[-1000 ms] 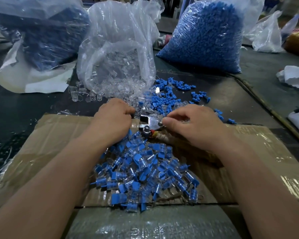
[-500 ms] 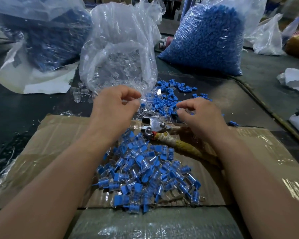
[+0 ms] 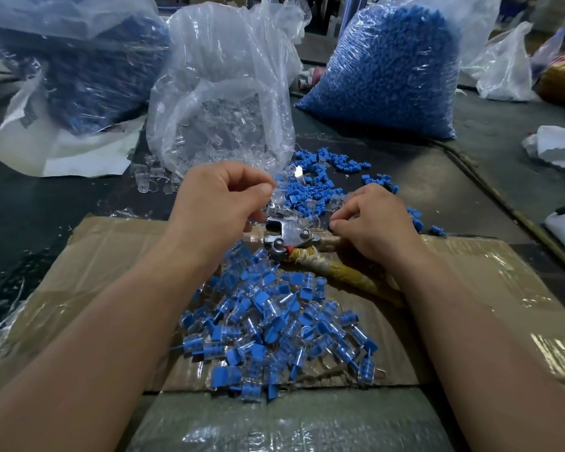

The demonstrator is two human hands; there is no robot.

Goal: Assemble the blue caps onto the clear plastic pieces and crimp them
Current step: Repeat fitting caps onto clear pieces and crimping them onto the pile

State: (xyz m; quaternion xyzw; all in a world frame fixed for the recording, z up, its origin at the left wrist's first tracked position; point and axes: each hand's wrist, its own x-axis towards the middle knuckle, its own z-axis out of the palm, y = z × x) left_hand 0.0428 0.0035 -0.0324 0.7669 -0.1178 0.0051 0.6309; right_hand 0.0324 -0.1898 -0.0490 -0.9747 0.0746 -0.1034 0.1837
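left hand [image 3: 219, 203] fingers curled, pinching a clear piece [image 3: 275, 201] at the tips, right hand [image 3: 375, 223] curled, hold unclear, loose blue caps [image 3: 307, 194] just beyond both, crimper [image 3: 286, 236] under the fingertips.

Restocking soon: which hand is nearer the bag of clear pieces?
Left. The left hand sits just before the bag; right hand is farther right, by the loose caps.

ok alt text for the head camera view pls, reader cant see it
Two bare hands work by metal crimping pliers on taped cardboard: the left hand seems to pinch a clear piece, the right hand curls among loose blue caps. Finished capped pieces pile nearer; bags of parts stand behind.
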